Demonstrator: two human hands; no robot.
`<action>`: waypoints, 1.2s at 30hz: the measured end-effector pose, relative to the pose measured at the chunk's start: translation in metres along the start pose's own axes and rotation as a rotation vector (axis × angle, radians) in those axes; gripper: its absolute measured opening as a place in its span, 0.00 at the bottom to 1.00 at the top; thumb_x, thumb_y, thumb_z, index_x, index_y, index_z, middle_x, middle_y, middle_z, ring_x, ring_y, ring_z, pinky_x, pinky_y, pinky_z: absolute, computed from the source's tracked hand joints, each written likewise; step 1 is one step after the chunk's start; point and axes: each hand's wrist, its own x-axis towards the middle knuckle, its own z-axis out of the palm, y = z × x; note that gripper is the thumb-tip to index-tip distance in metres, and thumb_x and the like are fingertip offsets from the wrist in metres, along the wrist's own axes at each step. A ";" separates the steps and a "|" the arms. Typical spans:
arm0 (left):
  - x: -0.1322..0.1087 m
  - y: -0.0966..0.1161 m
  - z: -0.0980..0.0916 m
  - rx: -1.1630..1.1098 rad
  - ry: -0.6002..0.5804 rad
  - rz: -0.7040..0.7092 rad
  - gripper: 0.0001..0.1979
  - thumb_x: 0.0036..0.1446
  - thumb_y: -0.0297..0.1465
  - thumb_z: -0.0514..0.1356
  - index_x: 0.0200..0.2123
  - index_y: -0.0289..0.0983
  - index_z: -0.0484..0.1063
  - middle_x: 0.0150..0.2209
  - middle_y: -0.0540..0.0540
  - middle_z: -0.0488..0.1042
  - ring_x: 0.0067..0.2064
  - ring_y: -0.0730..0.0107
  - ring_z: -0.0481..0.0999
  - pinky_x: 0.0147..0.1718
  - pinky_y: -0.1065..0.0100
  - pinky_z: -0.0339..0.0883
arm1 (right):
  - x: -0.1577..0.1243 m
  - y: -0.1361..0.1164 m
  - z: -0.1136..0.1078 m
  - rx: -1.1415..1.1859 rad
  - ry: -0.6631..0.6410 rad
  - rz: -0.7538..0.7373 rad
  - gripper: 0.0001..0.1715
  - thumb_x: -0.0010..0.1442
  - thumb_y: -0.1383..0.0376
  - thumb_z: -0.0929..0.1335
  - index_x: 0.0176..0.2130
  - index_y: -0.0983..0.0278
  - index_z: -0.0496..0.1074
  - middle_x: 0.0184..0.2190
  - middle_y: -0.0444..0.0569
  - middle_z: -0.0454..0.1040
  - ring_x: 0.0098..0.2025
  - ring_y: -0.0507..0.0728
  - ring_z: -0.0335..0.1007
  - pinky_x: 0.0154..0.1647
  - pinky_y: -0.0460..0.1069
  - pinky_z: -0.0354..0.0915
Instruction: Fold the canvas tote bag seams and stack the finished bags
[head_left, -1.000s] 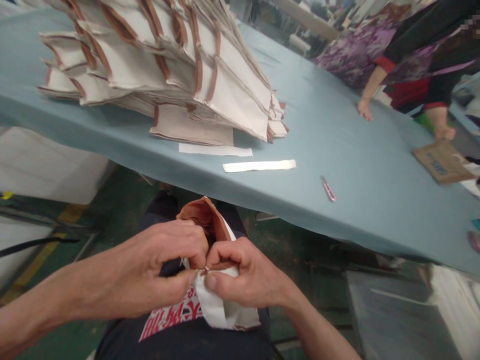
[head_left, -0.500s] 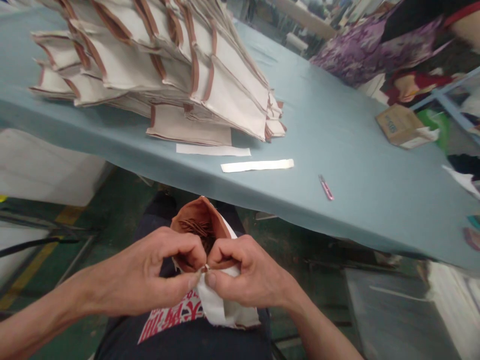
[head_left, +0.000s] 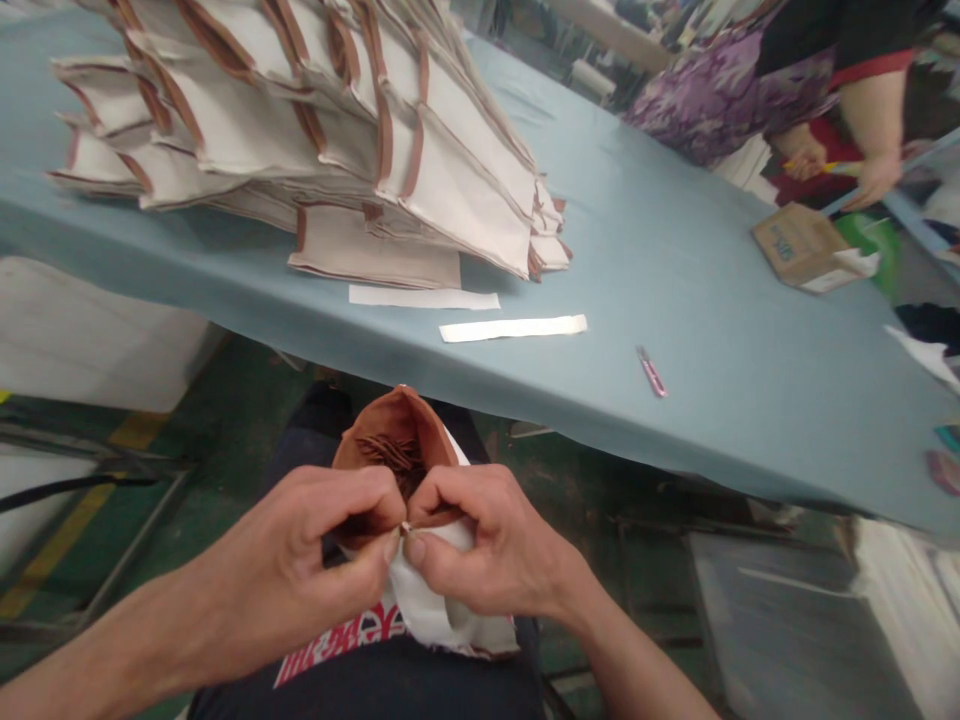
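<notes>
In front of the desk's (head_left: 600,230) near edge, a brown-lined white fabric pouch (head_left: 427,605) is held between the left hand (head_left: 337,530) and the right hand (head_left: 480,540), each pinching its rim at nearly one spot. The work there looks unfinished, the pouch gaping over brown layers (head_left: 394,453) inside; whether the stacked brown-edged fabric pieces (head_left: 292,130) beside that edge are finished cannot be told.

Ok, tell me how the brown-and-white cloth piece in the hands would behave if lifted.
The cloth piece would probably flop, as its white lower part drapes below the right hand. Its rim looks thin, so likely light. Its mouth gapes unevenly, so it may sag.
</notes>
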 end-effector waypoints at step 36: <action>-0.002 0.005 0.011 0.061 0.272 -0.040 0.10 0.66 0.29 0.59 0.31 0.42 0.74 0.23 0.58 0.73 0.22 0.75 0.71 0.22 0.74 0.61 | 0.011 -0.011 0.006 -0.116 0.086 0.015 0.05 0.56 0.64 0.68 0.32 0.57 0.65 0.26 0.39 0.69 0.26 0.52 0.60 0.33 0.48 0.58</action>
